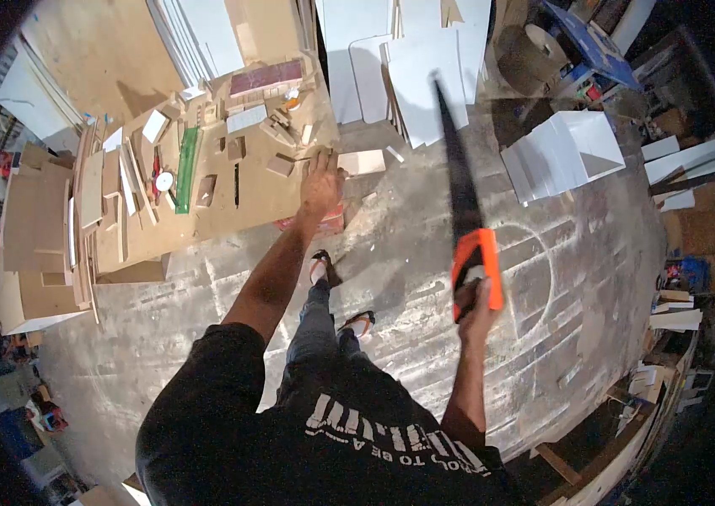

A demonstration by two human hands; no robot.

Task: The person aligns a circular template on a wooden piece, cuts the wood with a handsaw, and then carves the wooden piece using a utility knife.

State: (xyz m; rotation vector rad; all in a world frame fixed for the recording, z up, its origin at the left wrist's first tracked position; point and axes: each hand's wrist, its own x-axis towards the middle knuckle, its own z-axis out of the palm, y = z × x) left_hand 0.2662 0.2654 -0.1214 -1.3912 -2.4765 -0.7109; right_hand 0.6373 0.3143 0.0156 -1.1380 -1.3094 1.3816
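My right hand (475, 308) is wrapped round the orange handle of a handsaw (462, 177). The dark blade points forward, held up over the floor and apart from the workbench. At the bench's right edge, my left hand (322, 187) presses on a piece of wood (362, 162) and grips it; its pale end sticks out past the edge. Part of that piece is hidden under my fingers. Close to the left hand lie a small brown wood block (280, 164) and a black pen or marker (237, 185).
The workbench (256, 211) carries a green strip (187, 169), a white tape roll (165, 181), red-handled pliers (156, 173) and several offcuts. White panels (433, 76) lean beyond it. A white box-like piece (551, 156) stands on the floor at right. Below the bench edge shows something red (330, 221).
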